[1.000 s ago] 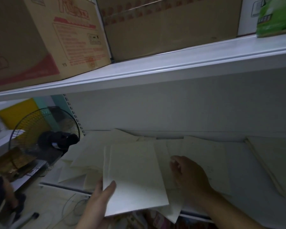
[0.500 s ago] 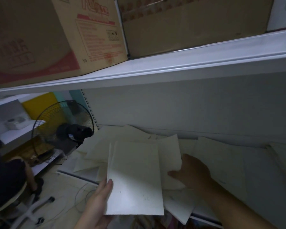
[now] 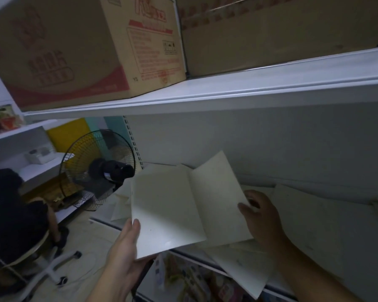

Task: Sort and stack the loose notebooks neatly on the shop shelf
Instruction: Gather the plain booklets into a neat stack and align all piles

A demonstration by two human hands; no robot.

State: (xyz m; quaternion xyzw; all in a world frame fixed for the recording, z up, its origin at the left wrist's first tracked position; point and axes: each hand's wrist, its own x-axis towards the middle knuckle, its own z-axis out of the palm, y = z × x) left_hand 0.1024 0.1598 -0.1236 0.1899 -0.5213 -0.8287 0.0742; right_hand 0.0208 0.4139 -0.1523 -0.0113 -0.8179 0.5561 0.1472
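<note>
While both forearms come in from the bottom edge toward the lower shelf (image 3: 367, 253), the left hand (image 3: 127, 253) sits low at the shelf's front, palm turned up. It's gripping a cream notebook (image 3: 166, 210) by its near left corner, thumb laid flat on the cover and the rest of the fingers tucked underneath. The right hand (image 3: 260, 214) is further in with its back to the camera, fingers curled round the right edge of a second notebook (image 3: 218, 192). That one is tipped up off the pile, and its left side is tucked behind the first one. So each hand has hold of one book, neither one loose. More loose notebooks (image 3: 244, 267) lie scattered flat on the shelf under and beside them, one poking out over the front edge. Covers look totally blank, no writing I can make out. Up on the upper shelf (image 3: 249, 88) there's a cardboard box (image 3: 74, 46) with red printing, too blurry to read except a small "YS" near the corner. A plainer box (image 3: 271, 33) sits right beside it. A black fan (image 3: 98, 168) stands off to the left.
</note>
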